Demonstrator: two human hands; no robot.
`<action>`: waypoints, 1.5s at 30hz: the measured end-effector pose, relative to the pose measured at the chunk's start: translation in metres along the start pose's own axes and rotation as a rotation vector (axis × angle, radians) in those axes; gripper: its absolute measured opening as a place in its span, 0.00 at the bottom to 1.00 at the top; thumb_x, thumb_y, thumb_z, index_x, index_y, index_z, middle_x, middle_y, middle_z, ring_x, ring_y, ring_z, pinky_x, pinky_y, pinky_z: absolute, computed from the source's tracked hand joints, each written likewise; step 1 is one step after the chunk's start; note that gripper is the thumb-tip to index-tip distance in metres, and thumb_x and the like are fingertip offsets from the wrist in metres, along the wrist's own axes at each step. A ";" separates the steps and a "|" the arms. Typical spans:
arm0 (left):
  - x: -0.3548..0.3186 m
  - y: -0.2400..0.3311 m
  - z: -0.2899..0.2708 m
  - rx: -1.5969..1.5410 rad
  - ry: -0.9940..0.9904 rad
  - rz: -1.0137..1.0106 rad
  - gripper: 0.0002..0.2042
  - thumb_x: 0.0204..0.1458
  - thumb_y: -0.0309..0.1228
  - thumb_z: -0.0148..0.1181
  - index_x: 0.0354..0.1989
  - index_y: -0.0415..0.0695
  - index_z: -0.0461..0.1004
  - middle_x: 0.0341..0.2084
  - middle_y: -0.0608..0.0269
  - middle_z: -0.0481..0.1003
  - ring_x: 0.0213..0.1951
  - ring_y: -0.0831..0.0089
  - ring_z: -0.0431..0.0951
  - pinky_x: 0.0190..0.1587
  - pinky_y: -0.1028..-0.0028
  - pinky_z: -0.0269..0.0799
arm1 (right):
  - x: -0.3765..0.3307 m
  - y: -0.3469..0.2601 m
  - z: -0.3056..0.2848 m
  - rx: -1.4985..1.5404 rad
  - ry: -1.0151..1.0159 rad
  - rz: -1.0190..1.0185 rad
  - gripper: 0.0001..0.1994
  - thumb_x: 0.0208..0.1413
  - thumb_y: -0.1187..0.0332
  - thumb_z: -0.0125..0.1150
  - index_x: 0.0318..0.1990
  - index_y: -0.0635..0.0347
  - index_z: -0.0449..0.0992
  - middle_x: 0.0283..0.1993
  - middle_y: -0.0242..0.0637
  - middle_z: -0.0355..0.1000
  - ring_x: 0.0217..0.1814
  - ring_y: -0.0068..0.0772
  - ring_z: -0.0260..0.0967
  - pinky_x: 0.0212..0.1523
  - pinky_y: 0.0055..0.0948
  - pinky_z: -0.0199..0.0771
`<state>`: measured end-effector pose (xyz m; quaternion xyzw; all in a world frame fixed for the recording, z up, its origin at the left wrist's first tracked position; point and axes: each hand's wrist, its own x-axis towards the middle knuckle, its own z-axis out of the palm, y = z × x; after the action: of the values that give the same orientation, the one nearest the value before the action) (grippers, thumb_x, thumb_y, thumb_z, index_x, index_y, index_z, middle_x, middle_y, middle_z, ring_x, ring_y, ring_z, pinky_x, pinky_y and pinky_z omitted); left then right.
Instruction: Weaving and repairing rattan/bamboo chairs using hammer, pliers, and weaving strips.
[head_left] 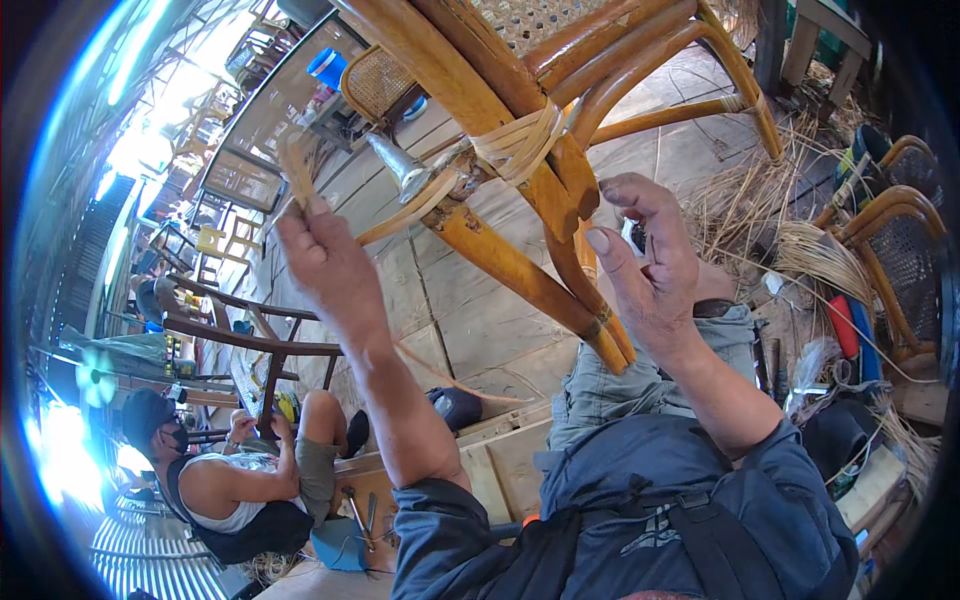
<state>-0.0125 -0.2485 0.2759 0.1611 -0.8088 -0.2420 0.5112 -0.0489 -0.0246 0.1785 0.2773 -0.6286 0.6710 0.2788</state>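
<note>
Workshop w/ pale concrete-slab floor, rattan furniture stacked around, strong daylight at 9–10 o'clock.

Rattan chair frame is held up off the floor, tilted, legs running from 12 o'clock down toward centre; likely raised so the joint sits at eye level for wrapping. Joint binding: flat pale cane strip wound several turns around the crossing of two poles, just above centre.

Left hand, at approx. 10 o'clock from centre: fingers closed on the free end of the cane strip, pulling it out and away from the joint, prob. to keep tension on the wrap. Strip runs taut from hand to binding.

Right hand, at 2 o'clock from centre: fingers half-curled, narrow; something small and dark sits behind them, but whether it is gripped, cannot tell. Hand is near the frame leg, not clearly touching.

Containers: blue bucket at 11 o'clock, contents not visible. Loose cane bundles lie on the floor at 3 o'clock, beside more chairs.

Second person sits at 8 o'clock, apart from the work.
</note>
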 end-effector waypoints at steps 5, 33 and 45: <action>-0.007 0.021 -0.035 0.071 -0.118 0.190 0.11 0.59 0.32 0.46 0.38 0.37 0.69 0.22 0.63 0.69 0.25 0.73 0.68 0.29 0.73 0.66 | -0.017 0.003 -0.026 -0.068 -0.028 0.106 0.14 0.51 0.75 0.57 0.45 0.63 0.67 0.44 0.41 0.67 0.46 0.36 0.67 0.48 0.29 0.65; -0.235 0.102 0.078 -0.433 -1.518 -0.640 0.13 0.55 0.31 0.53 0.41 0.33 0.74 0.26 0.59 0.75 0.22 0.79 0.73 0.24 0.83 0.67 | -0.116 0.017 -0.156 0.352 0.078 0.963 0.09 0.55 0.72 0.55 0.42 0.65 0.74 0.30 0.30 0.72 0.27 0.15 0.66 0.28 0.17 0.69; -0.243 0.089 0.083 -0.400 -1.547 -0.696 0.14 0.57 0.35 0.49 0.43 0.38 0.74 0.27 0.63 0.74 0.23 0.81 0.74 0.23 0.84 0.65 | -0.124 0.034 -0.147 0.420 0.282 1.020 0.07 0.53 0.72 0.59 0.39 0.64 0.74 0.27 0.30 0.72 0.25 0.16 0.67 0.25 0.16 0.69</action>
<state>0.0142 -0.0321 0.1138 0.0966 -0.7760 -0.5636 -0.2661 0.0089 0.1172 0.0569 -0.1041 -0.4928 0.8618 -0.0602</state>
